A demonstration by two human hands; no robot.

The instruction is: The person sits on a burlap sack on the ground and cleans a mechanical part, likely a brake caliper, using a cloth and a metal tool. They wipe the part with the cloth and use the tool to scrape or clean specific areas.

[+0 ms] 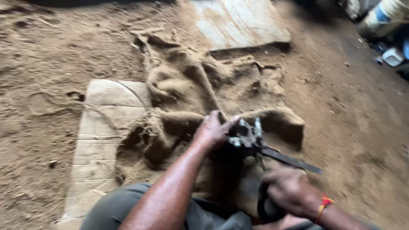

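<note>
Far left: bare sandy ground [42, 64]. Near left, a flattened sheet of cardboard [100, 132] lies on the ground, its right edge under a crumpled burlap sack [187, 91] that spreads across the centre. Beyond the sack, at the far side, lies a flat pale board [238, 21].

Centre: the left hand [211, 131] rests on the left side of a dark, greasy metal part [246, 138], fingers curled against it and touching; the part sits over the near edge of the sack, just above the person's lap. A flat dark bar [289, 159] projects from the part toward the right.

Near right: the right hand [289, 189], blurred, is closed around a dark handle-like object [266, 208]; its kind cannot be told. A red and yellow thread band [324, 203] circles that wrist.

Far right corner: pale containers [383, 17].
</note>
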